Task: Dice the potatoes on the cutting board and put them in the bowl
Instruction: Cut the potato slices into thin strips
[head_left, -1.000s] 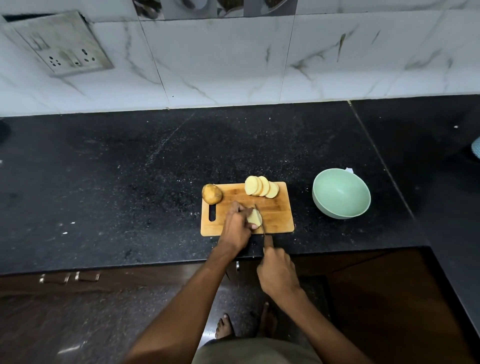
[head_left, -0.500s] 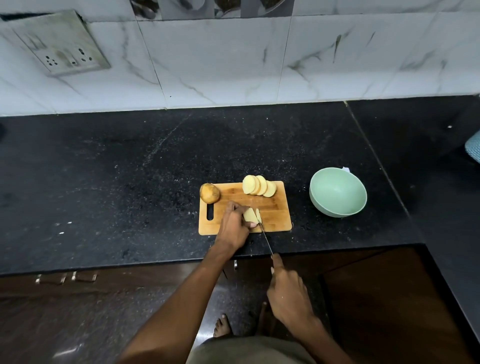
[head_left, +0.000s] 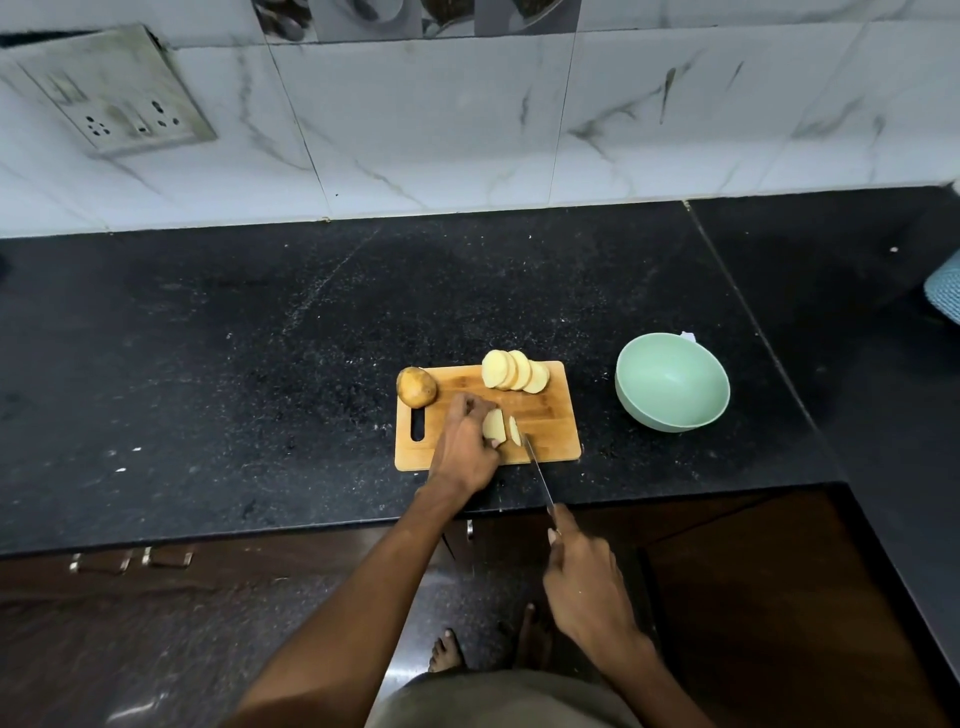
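Looking down: a person's two bare hands work at a black stone counter (head_left: 260, 364).
Cutting board: a wooden cutting board (head_left: 556, 415) lies near the counter's front edge.
Left hand: the left hand (head_left: 465, 441) curls its fingers around a potato piece (head_left: 493, 425) on the board.
Right hand: the right hand (head_left: 584, 582) grips a knife (head_left: 537, 470); its tip touches a cut slice (head_left: 515, 430) just beside that piece.
Other potatoes: fanned potato slices (head_left: 514, 370) rest at the board's far edge, a whole potato (head_left: 415, 387) at its far left corner.
Bowl: a green bowl (head_left: 672, 382) sits right of the board, apart from it.

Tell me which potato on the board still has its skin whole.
The brown whole potato at the cutting board's far left corner; the others are pale cut slices, fanned or under the left hand.
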